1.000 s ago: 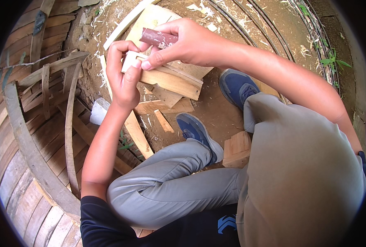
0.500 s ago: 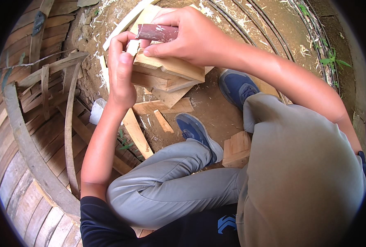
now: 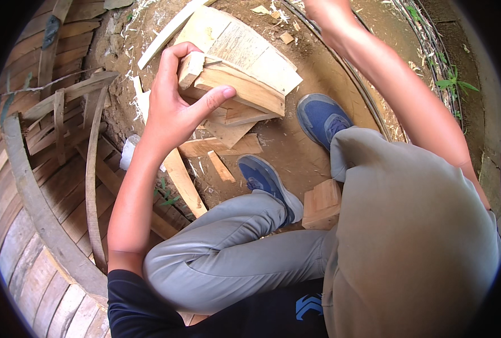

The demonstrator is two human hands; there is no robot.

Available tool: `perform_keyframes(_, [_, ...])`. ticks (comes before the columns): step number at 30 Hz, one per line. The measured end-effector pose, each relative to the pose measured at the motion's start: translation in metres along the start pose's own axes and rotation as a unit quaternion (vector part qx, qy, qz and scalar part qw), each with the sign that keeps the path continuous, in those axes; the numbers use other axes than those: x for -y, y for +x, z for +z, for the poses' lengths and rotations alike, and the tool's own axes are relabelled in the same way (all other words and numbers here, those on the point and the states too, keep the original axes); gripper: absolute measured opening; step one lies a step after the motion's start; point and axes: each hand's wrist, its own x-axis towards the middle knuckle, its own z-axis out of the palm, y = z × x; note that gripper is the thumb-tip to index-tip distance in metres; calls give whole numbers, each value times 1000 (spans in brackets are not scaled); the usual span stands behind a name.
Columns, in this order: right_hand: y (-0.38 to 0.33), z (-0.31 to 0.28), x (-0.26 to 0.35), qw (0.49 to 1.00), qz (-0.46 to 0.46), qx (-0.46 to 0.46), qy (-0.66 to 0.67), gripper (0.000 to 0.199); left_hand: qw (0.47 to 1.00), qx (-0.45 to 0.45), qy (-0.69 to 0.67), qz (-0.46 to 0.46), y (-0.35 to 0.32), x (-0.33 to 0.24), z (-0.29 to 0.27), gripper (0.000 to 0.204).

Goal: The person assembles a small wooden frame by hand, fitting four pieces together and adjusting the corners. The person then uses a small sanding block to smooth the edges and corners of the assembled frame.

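My left hand point(image 3: 169, 112) grips the left end of a wooden block point(image 3: 245, 90), its fingers curled over the far side and its thumb along the near face. The block has a cut, ragged end and rests on a stack of pale wooden pieces point(image 3: 236, 118). Beyond it lies a wide flat board point(image 3: 250, 50) with a greyish patch. My right hand point(image 3: 329, 14) is at the top edge, away from the block. Its fingers are cut off by the picture's edge, so whatever it may hold is hidden.
A curved wooden frame with slats point(image 3: 36, 186) stands along the left. Wood strips point(image 3: 185, 183) and another block point(image 3: 322, 205) lie on the dirt near my blue shoes point(image 3: 270, 183). Dark cables point(image 3: 369, 101) curve along the right, among wood shavings.
My right hand has moved from the block up and right to the top edge; the dark reddish-brown handle it held is out of view. My left hand stays at the block, thumb now stretched along it.
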Motion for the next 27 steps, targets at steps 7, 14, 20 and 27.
perform_keyframes(7, [7, -25, -5, 993, -6, 80, -81, 24, 998, -3, -69, -9, -2, 10, -6, 65])
perform_keyframes(14, [-16, -10, 8, 970, 87, 185, -135, 30, 998, -40, -45, -13, 6, 16, -10, 56])
perform_keyframes(20, [-26, -5, 9, 963, -11, 241, -122, 40, 995, -85, -52, -24, 1, 33, -11, 49])
perform_keyframes(27, [-26, -7, 11, 914, -87, 376, -127, 38, 988, -124, -89, -10, -8, 54, -19, 41])
